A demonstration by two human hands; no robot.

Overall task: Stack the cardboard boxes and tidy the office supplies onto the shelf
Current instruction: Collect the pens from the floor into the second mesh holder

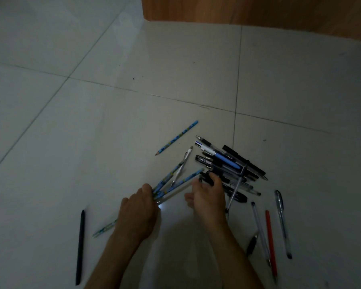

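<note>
- Black pen point(80, 247): lies alone on the floor point(92, 122), far left, well apart from the rest. Not yet collected.
- Stray pencil point(104, 228): on the floor, partly hidden under the left wrist.
- Left hand point(138, 215): fingers curled round a bundle point(165, 181) of blue pencils and a pale stick, tips fanning up and right.
- Blue pencil point(176, 138): loose on the floor beyond the bundle.
- Right hand point(208, 197): fingertips pinch a dark pen point(205, 177) at the near-left edge of the pile point(227, 160).
- Pile: about ten pens, crossed, on the floor.
- Red pen point(271, 243) and clear pens point(282, 222): scattered to the right of the right hand.
- Wood panel point(258, 11): top edge; whether it is the shelf cannot be told.
- Progress: judged early. Gathering is in hand; most pens remain on the floor. No boxes are in view, and nothing is seen shelved.
</note>
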